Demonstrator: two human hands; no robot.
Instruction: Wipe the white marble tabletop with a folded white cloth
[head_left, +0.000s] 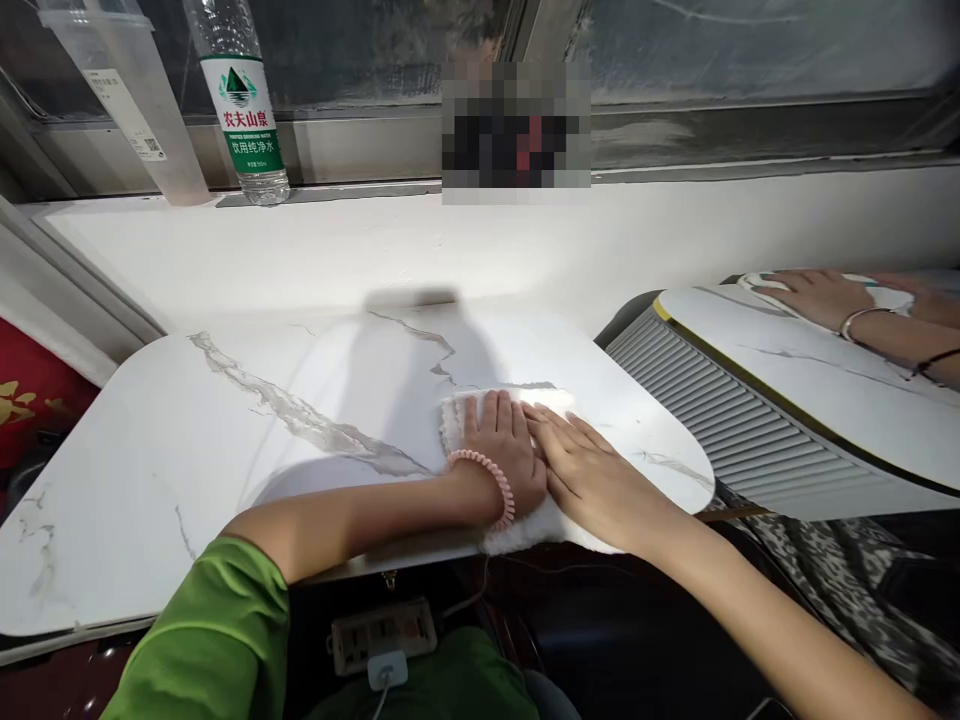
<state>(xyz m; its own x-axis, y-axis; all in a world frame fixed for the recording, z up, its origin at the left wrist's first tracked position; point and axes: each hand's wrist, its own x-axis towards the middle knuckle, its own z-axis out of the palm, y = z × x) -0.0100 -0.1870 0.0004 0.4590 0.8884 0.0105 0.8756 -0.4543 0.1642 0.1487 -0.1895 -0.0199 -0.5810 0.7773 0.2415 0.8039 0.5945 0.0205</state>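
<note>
Both of my hands press flat on a white cloth near the front right part of a white marble-patterned tabletop. My left hand, with a pink coiled band at the wrist, lies on the cloth with its fingers stretched forward. Right beside it, my right hand rests palm down, its fingers extended and its fingertips touching or nearly touching the left hand. The cloth spreads out under both hands, and its front edge hangs at the table's edge.
A water bottle and a translucent lidded cup stand on the window ledge. At the right, another person's hand lies on a cloth on a second marble-patterned table. A power strip with a plugged-in charger is below the front edge.
</note>
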